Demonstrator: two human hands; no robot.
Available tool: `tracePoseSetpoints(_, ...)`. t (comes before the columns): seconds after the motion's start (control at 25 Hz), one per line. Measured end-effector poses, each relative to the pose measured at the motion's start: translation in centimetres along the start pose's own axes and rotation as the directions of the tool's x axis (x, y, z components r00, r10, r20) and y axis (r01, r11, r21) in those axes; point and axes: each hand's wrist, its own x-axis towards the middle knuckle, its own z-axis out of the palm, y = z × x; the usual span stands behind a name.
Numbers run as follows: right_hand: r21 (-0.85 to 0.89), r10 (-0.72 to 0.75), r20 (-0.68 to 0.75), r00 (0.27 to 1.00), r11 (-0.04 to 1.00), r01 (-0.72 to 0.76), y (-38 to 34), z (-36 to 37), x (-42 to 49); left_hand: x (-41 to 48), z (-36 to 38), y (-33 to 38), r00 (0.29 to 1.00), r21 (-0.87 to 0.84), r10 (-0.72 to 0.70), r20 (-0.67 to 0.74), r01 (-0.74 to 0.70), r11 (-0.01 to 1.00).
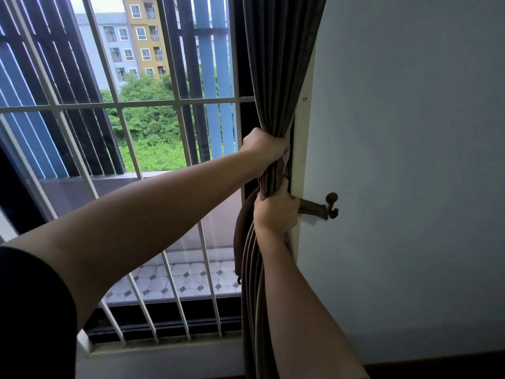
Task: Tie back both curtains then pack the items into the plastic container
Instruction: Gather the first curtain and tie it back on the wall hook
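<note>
Both hands clamp the gathered curtain (273, 77) by the wall (410, 132), left hand (263, 149) above right hand (276, 212); probably it is best to hold the bunch tight while the loose tieback (241, 231) wraps round to the hook (331, 205).

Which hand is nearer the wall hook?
Right. The right hand grips the curtain beside the wall hook, at its height; the left hand grips the curtain higher up, farther away.
</note>
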Motion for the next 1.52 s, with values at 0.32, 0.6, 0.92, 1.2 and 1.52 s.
tracePoseSetpoints(0.32, -0.135, -0.077, 0.154, 0.985, 0.986, 0.098, 1.0, -1.1, 0.7, -1.0, -2.7, -1.6, 0.931, 0.038, 0.171, 0.321, -0.194, 0.980)
tracePoseSetpoints(0.6, -0.142, -0.093, 0.225, 0.970, 0.982, 0.127, 1.5, -3.1, 0.6, -1.2, -4.0, -13.7, 0.904, -0.101, 0.103, 0.414, -0.068, 0.993)
tracePoseSetpoints(0.92, -0.100, -0.140, 0.363, 0.921, 0.977, 0.188, 2.5, -5.5, 1.1, -1.0, -0.9, -15.5, 0.943, 0.235, 0.289, 0.166, -0.322, 0.917)
tracePoseSetpoints(1.2, -0.002, -0.220, 0.489, 0.844, 0.967, 0.253, 3.0, -6.8, 2.4, -1.8, 2.3, -14.0, 0.992, 0.109, 0.122, -0.028, -0.118, 0.987)
tracePoseSetpoints(1.52, 0.148, -0.246, 0.593, 0.767, 0.969, 0.197, 3.9, -6.9, 2.9, -3.3, 2.0, -15.5, 0.900, -0.429, 0.143, 0.413, 0.053, 0.902)
